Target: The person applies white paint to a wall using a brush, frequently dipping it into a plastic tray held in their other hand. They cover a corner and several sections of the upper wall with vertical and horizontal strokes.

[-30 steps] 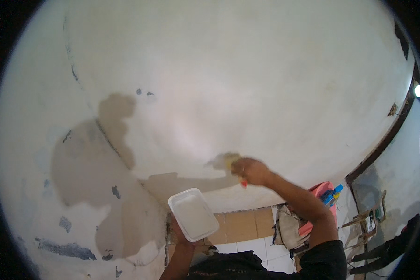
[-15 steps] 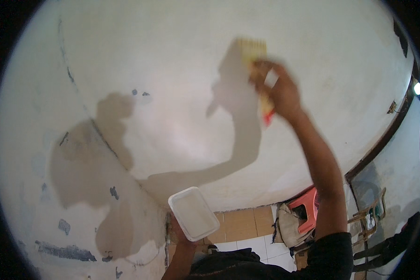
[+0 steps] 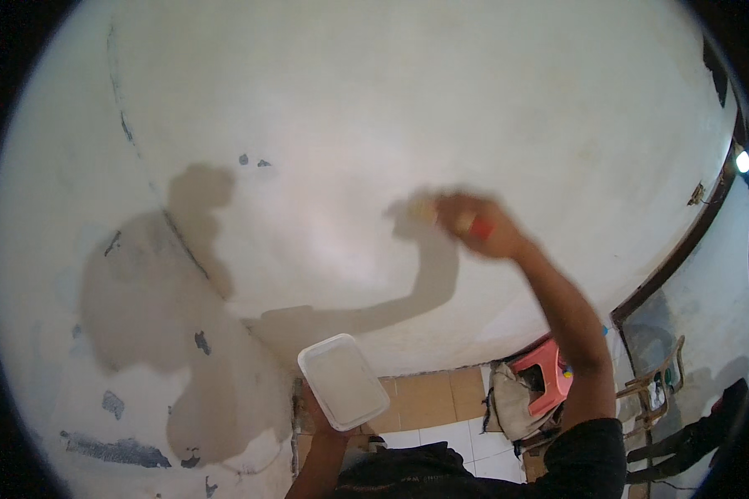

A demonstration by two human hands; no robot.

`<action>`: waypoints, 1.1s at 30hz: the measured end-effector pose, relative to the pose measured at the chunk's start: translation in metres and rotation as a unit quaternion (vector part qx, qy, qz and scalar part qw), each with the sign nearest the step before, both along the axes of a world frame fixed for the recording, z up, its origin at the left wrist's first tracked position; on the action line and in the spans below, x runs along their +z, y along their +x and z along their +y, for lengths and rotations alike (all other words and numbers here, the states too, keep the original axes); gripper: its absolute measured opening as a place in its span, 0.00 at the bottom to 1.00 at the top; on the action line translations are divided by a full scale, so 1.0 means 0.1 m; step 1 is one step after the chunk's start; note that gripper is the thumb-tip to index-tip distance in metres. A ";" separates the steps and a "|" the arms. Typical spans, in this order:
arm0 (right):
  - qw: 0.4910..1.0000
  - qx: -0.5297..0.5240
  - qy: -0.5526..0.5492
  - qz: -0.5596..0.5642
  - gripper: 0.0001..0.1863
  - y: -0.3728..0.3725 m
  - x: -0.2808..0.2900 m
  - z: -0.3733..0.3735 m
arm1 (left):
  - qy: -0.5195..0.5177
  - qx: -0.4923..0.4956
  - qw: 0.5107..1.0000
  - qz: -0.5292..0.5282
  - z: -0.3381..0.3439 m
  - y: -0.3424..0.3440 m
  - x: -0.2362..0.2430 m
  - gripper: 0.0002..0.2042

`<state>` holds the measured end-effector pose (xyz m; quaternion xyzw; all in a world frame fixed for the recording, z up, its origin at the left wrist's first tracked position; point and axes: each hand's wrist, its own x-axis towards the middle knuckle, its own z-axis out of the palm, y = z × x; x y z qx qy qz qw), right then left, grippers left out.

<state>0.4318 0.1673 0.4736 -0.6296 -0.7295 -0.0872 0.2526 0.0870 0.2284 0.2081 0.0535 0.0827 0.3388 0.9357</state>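
Paintbrush point(image 3: 431, 209), blurred w/ motion, sits pressed to the white wall point(image 3: 374, 108) right of centre, red bit of handle showing in the right hand point(image 3: 474, 226); its fingers are clenched round the handle. Step in hand looks like mid-stroke, spreading white paint on the wall. Left hand point(image 3: 320, 416) is lower down, fingers grasping the white paint tray point(image 3: 343, 381) from beneath, held roughly level near the wall's base. Next move prob. calls for an even pass across adjoining bare area, w/ tray kept flat. Grey patches point(image 3: 141, 308) lie well apart to the left; pink stool point(image 3: 549, 374) stands on the tiled floor point(image 3: 433, 407).
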 end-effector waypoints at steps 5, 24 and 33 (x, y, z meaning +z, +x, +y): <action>0.931 -0.028 0.340 -0.129 0.08 -0.30 1.74 0.04 | 0.012 -0.043 0.994 -0.101 0.08 0.01 -0.46 0.34; 0.986 -0.032 -0.096 -0.132 0.11 -0.35 -1.20 0.12 | 0.002 -0.012 0.999 -0.044 0.11 -0.02 -0.22 0.28; 0.900 -0.031 0.389 -0.194 0.10 -0.46 1.73 0.35 | -0.018 -0.022 0.997 -0.068 0.08 0.09 -0.37 0.27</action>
